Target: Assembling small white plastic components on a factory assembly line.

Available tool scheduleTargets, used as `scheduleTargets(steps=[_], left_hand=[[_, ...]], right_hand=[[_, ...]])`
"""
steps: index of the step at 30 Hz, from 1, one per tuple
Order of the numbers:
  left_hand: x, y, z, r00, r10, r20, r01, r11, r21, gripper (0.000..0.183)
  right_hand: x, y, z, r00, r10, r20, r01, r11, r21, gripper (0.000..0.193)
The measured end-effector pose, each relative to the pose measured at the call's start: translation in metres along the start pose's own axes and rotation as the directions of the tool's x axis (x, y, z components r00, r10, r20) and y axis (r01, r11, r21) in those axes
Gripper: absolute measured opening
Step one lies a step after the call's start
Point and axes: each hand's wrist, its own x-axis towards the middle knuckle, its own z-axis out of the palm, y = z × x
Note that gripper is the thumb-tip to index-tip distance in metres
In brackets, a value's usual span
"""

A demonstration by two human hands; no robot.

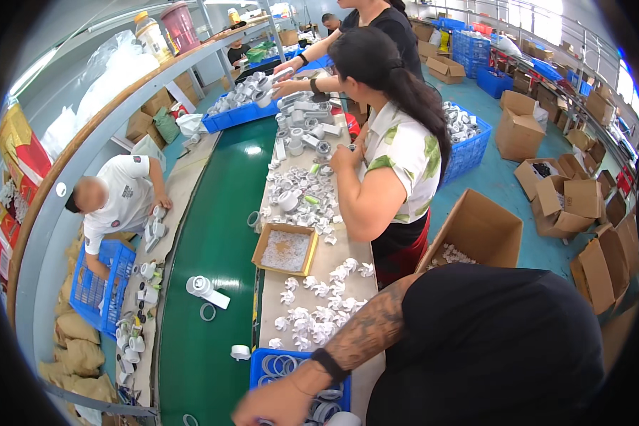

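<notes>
My right hand (282,403) reaches in from the lower right, with a black band on the wrist. It is over the near end of a blue tray (255,369) that holds several grey rings (285,365). The lower edge of the picture cuts off its fingers, so their grip does not show. My left hand is out of view. Beyond the tray, white finned plastic parts (318,323) lie loose on the beige worktop (271,284). A short white cylindrical part (240,352) sits at the belt's edge, left of the tray.
On the green conveyor belt (192,341) lie a white-grey fitting (207,290) and a grey ring (207,312). A shallow carton (261,246) of small clear pieces stands ahead. A co-worker (397,163) handles parts on the right; another (121,192) works across the belt. Cardboard boxes (476,227) stand right.
</notes>
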Motion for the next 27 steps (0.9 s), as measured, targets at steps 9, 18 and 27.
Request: scheduleTargets(steps=[9, 18, 27], left_hand=[[-0.050, -0.042, -0.022, 0.988, -0.156, -0.006, 0.154, 0.967, 0.203, 0.054], [-0.116, -0.093, -0.035, 0.947, -0.318, -0.045, 0.310, 0.868, 0.388, 0.053], [-0.186, -0.168, -0.041, 0.889, -0.445, -0.104, 0.429, 0.734, 0.526, 0.052]], right_hand=[[-0.033, -0.073, -0.014, 0.825, 0.058, 0.562, 0.011, 0.993, -0.120, 0.021], [-0.035, -0.087, -0.020, 0.741, 0.098, 0.664, 0.138, 0.946, -0.294, 0.034], [-0.038, -0.092, -0.019, 0.700, 0.187, 0.689, 0.172, 0.892, -0.417, 0.039]])
